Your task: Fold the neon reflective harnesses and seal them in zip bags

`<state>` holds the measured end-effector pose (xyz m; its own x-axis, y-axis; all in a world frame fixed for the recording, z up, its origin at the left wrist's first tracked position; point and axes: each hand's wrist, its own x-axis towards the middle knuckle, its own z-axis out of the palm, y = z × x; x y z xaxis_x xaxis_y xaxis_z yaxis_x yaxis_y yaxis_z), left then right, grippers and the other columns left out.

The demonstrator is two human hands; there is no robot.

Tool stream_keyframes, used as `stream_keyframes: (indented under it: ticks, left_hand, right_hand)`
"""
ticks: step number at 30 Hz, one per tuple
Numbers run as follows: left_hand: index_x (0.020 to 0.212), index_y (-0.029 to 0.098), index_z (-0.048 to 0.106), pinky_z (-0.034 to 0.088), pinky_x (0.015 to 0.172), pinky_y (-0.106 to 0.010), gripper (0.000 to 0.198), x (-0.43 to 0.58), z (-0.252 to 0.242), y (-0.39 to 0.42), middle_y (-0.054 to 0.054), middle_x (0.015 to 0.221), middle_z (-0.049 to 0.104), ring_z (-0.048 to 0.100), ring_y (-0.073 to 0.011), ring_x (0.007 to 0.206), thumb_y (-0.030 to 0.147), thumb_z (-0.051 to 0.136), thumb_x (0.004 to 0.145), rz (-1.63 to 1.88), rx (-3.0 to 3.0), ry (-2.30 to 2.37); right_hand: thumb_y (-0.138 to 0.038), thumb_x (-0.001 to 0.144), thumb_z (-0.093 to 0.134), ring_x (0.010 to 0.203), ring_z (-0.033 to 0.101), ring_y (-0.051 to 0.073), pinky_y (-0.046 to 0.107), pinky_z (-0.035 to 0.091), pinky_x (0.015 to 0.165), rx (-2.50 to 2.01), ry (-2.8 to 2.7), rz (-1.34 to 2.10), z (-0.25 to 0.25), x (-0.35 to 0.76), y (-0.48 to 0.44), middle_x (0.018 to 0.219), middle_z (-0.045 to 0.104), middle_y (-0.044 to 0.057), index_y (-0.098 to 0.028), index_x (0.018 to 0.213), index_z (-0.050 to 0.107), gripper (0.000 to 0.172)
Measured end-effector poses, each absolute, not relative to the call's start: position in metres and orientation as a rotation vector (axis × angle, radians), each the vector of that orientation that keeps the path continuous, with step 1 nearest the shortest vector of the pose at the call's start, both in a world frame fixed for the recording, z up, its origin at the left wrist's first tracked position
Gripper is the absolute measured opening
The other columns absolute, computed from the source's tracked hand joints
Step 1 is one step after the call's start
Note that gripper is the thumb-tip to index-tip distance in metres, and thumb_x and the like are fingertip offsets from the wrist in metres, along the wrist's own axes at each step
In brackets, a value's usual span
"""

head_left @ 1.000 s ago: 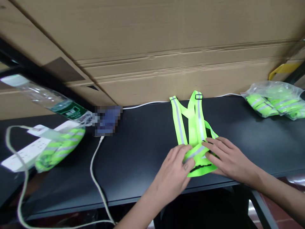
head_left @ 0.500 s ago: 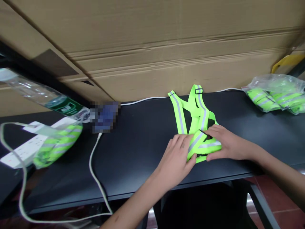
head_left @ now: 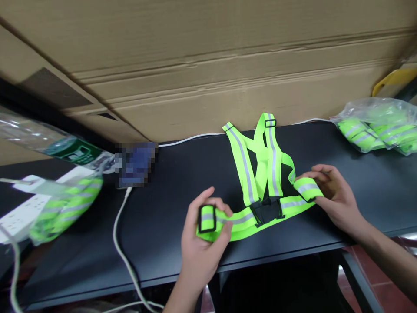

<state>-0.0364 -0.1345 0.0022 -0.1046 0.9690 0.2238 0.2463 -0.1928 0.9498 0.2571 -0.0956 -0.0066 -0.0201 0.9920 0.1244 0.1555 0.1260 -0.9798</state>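
Note:
A neon-yellow reflective vest made of straps with silver stripes lies on the black table. My left hand curls around the left end of its waist strap, where a black slider buckle shows. On the other side, my right hand pinches the right end of the waist strap, which is folded over between thumb and fingers. A black joining piece sits mid-strap between my hands. The two shoulder straps stretch away toward the cardboard, one with a black slider near its top.
Bagged neon vests lie at the back right, another bagged one at the left by a white power strip. A plastic bottle, a blurred phone and a white cable are on the left. Cardboard stands behind.
My hands have moved apart, the left one leftward and the right one rightward. The waist strap, bunched between them before, is now spread out, and the black joining piece shows.

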Motion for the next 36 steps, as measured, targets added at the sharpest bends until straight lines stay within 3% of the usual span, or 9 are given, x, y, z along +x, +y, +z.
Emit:
stream_keyframes:
  ticks: [7, 10, 15, 21, 25, 29, 32, 34, 36]
  left_hand:
    - [0.126, 0.028, 0.054, 0.053, 0.082, -0.036, 0.033, -0.058, -0.006, -0.164, -0.002, 0.094, 0.059, 0.063, -0.0181, 0.087, 0.018, 0.052, 0.095, 1.089, 1.833, 1.604]
    - [0.121, 0.029, 0.059, 0.051, 0.082, -0.037, 0.030, -0.069, -0.007, -0.165, -0.004, 0.103, 0.063, 0.063, -0.0211, 0.095, 0.017, 0.053, 0.095, 0.867, 2.136, 1.592]
    - [0.117, 0.031, 0.062, 0.050, 0.085, -0.042, 0.026, -0.085, 0.012, -0.157, -0.003, 0.107, 0.069, 0.065, -0.0261, 0.098, 0.031, 0.062, 0.092, 0.588, 2.363, 1.551]
    - [0.120, 0.025, 0.059, 0.052, 0.088, -0.048, 0.030, -0.046, 0.035, -0.129, -0.008, 0.111, 0.069, 0.065, -0.0295, 0.103, 0.043, 0.053, 0.097, 0.634, 2.352, 1.645]
    - [0.137, 0.019, 0.050, 0.052, 0.099, -0.051, 0.046, 0.001, 0.024, -0.113, -0.015, 0.140, 0.055, 0.054, -0.0325, 0.129, 0.045, 0.046, 0.100, 0.560, 2.254, 1.654]
    - [0.141, 0.018, 0.049, 0.040, 0.113, -0.058, 0.050, 0.012, 0.004, -0.106, -0.014, 0.152, 0.047, 0.038, -0.0338, 0.144, 0.047, 0.038, 0.103, 0.399, 2.266, 1.625]
    - [0.144, 0.019, 0.047, 0.036, 0.118, -0.057, 0.051, 0.004, -0.004, -0.107, -0.011, 0.157, 0.042, 0.033, -0.0311, 0.149, 0.048, 0.036, 0.103, 0.333, 2.268, 1.592]
    - [0.145, 0.019, 0.047, 0.035, 0.119, -0.056, 0.052, 0.000, -0.005, -0.109, -0.010, 0.159, 0.040, 0.031, -0.0303, 0.150, 0.049, 0.035, 0.103, 0.321, 2.266, 1.598]
    - [0.146, 0.019, 0.046, 0.032, 0.120, -0.056, 0.053, -0.001, -0.006, -0.111, -0.011, 0.159, 0.039, 0.029, -0.0304, 0.151, 0.048, 0.035, 0.104, 0.321, 2.279, 1.613]
  right_hand:
    - [-0.034, 0.082, 0.072, 0.098, 0.072, 0.029, 0.055, 0.056, 0.090, -1.407, -0.832, 0.810, -0.017, 0.269, -0.121, 0.112, 0.064, 0.006, -0.030, 0.116, 0.049, 0.041]
    - [-0.035, 0.080, 0.075, 0.108, 0.068, 0.032, 0.057, 0.052, 0.095, -1.572, -1.081, 0.413, -0.018, 0.285, -0.126, 0.124, 0.060, 0.008, -0.031, 0.128, 0.047, 0.056]
    - [-0.026, 0.092, 0.056, 0.109, 0.062, 0.034, 0.053, 0.049, 0.094, -1.762, -1.867, -0.138, -0.012, 0.308, -0.129, 0.111, 0.068, 0.011, -0.024, 0.107, 0.065, 0.017]
    - [-0.015, 0.091, 0.051, 0.106, 0.064, 0.033, 0.053, 0.042, 0.098, -1.659, -2.085, -0.359, 0.008, 0.265, -0.123, 0.109, 0.072, 0.012, -0.022, 0.115, 0.062, 0.027]
    - [-0.035, 0.098, 0.048, 0.084, 0.067, 0.029, 0.042, 0.045, 0.077, -1.846, -1.962, -0.231, 0.003, 0.234, -0.109, 0.094, 0.074, 0.012, -0.017, 0.114, 0.063, 0.027]
    - [-0.045, 0.099, 0.042, 0.062, 0.064, 0.022, 0.031, 0.042, 0.056, -1.894, -1.802, 0.576, 0.000, 0.245, -0.088, 0.072, 0.069, 0.006, -0.018, 0.103, 0.065, 0.036]
    - [-0.048, 0.100, 0.039, 0.058, 0.061, 0.019, 0.028, 0.041, 0.050, -1.788, -1.798, 0.987, 0.004, 0.260, -0.075, 0.071, 0.068, 0.004, -0.019, 0.095, 0.068, 0.042]
    - [-0.044, 0.097, 0.044, 0.059, 0.061, 0.020, 0.030, 0.043, 0.051, -1.872, -1.893, 0.802, 0.003, 0.263, -0.070, 0.072, 0.068, 0.005, -0.017, 0.101, 0.070, 0.037]
    - [-0.036, 0.094, 0.050, 0.070, 0.065, 0.025, 0.036, 0.049, 0.061, -1.916, -2.045, 0.361, -0.002, 0.260, -0.067, 0.082, 0.070, 0.009, -0.014, 0.112, 0.068, 0.033]
